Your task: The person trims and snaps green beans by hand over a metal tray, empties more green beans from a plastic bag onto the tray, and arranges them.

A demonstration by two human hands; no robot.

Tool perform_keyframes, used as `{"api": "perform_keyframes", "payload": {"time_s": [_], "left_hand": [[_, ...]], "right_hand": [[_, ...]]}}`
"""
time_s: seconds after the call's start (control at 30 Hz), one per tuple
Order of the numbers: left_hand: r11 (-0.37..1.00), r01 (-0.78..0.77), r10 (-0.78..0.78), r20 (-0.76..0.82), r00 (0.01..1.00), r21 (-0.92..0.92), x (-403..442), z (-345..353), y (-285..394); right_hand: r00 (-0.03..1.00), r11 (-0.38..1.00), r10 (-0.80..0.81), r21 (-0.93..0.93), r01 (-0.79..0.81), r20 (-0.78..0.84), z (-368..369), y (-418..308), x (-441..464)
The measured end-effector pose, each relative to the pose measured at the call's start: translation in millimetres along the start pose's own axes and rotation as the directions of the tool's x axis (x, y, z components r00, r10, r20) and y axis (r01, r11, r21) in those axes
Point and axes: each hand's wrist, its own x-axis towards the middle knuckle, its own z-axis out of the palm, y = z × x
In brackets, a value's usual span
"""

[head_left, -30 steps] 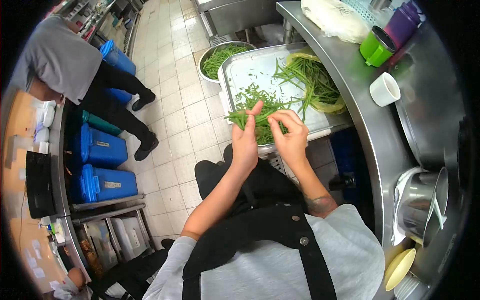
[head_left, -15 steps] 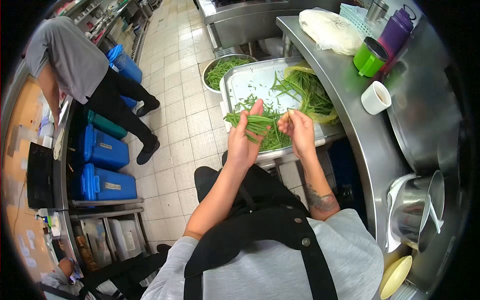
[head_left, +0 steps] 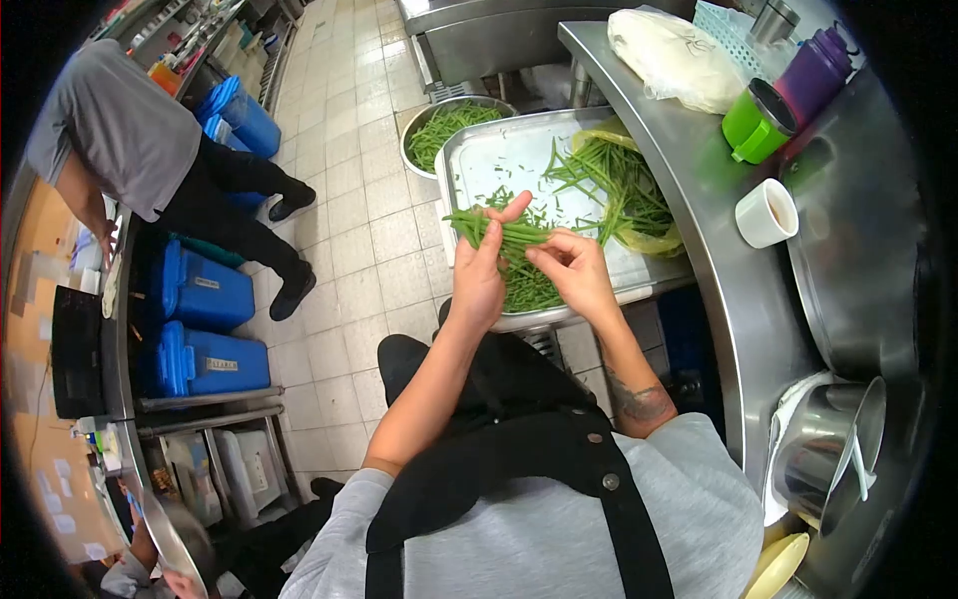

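Note:
A bundle of green beans (head_left: 507, 233) lies across my left hand (head_left: 483, 275), its thumb pressed over them. My right hand (head_left: 577, 272) pinches at the right ends of the bundle with thumb and fingertips. Beneath both hands is a white tray (head_left: 479, 150) with cut bean pieces (head_left: 529, 290) heaped at its near side and small bits scattered farther back. On the tray's right, long beans (head_left: 629, 190) spill from a yellowish bag (head_left: 654, 243). A round metal bowl (head_left: 446, 127) of beans stands behind the tray's left corner.
A steel counter (head_left: 689, 190) curves along the right, bearing a white cup (head_left: 766, 213), green mug (head_left: 758, 122), purple bottle (head_left: 818, 72) and metal pot (head_left: 828, 449). At left, a person (head_left: 130, 130) stands by blue bins (head_left: 215, 359); another person (head_left: 135, 569) is partly visible at lower left.
My right hand has moved from apart, beside the bundle, back to its ends. At lower left, a metal pan-like object has come into view by the other person.

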Motion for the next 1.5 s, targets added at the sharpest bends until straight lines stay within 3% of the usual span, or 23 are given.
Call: {"api": "perform_keyframes", "payload": {"time_s": [0.17,0.3,0.4,0.47,0.53,0.63,0.73,0.83,0.93,1.03,1.13,1.23,1.33,1.37,1.47,1.5], "left_hand": [[0.984,-0.046,0.032,-0.087,0.996,-0.172,-4,3,-10],[0.959,0.015,-0.041,-0.086,0.995,-0.283,-6,-3,-7],[0.875,0.162,-0.209,-0.053,0.977,-0.456,-7,-3,-2],[0.861,0.189,-0.234,-0.039,0.971,-0.472,-6,-2,0],[0.834,0.223,-0.273,-0.027,0.962,-0.504,-5,0,0],[0.781,0.257,-0.326,-0.021,0.945,-0.568,-6,2,0],[0.735,0.256,-0.336,-0.01,0.942,-0.629,-8,2,1],[0.679,0.29,-0.353,0.047,0.934,-0.675,-9,-2,4],[0.682,0.353,-0.357,0.13,0.925,-0.641,-9,-4,8],[0.717,0.377,-0.352,0.163,0.922,-0.587,-11,3,13],[0.723,0.355,-0.36,0.116,0.926,-0.593,-13,11,11],[0.754,0.316,-0.36,0.04,0.932,-0.576,-14,11,10],[0.802,0.255,-0.312,-0.015,0.95,-0.541,-16,-2,4],[0.811,0.244,-0.31,-0.037,0.95,-0.532,-15,-3,7],[0.851,0.215,-0.286,-0.079,0.955,-0.479,-16,-3,15],[0.866,0.205,-0.272,-0.085,0.959,-0.455,-14,-1,17]], "right_hand": [[0.992,0.957,-0.122,-0.269,0.111,-0.023,10,-2,-3],[0.943,0.899,-0.328,-0.326,0.293,-0.058,18,-1,-3],[0.999,0.999,0.011,-0.035,-0.012,-0.033,16,-1,0],[0.998,0.984,0.063,0.168,-0.063,0.004,18,13,0],[0.989,0.891,0.147,0.43,-0.147,0.033,24,20,-2],[0.955,0.718,0.298,0.655,-0.236,0.017,33,14,-4],[0.971,0.766,0.237,0.617,-0.18,-0.01,34,20,-7],[0.999,0.982,0.021,0.189,-0.026,0.031,19,20,-8],[0.986,0.989,-0.066,0.144,0.044,0.153,8,5,-6],[0.996,0.871,-0.069,0.489,0.035,0.052,14,10,-5],[0.995,0.72,0.091,0.692,-0.045,-0.03,22,23,-6],[0.92,0.569,0.35,0.82,-0.059,-0.176,14,32,4],[0.9,0.845,0.263,0.534,-0.039,-0.349,-7,54,19],[0.945,0.958,0.158,0.278,-0.076,-0.287,-12,55,20],[0.949,0.96,-0.035,-0.274,-0.055,-0.312,-8,22,12],[0.942,0.935,-0.106,-0.353,-0.014,-0.318,-6,15,9]]}}
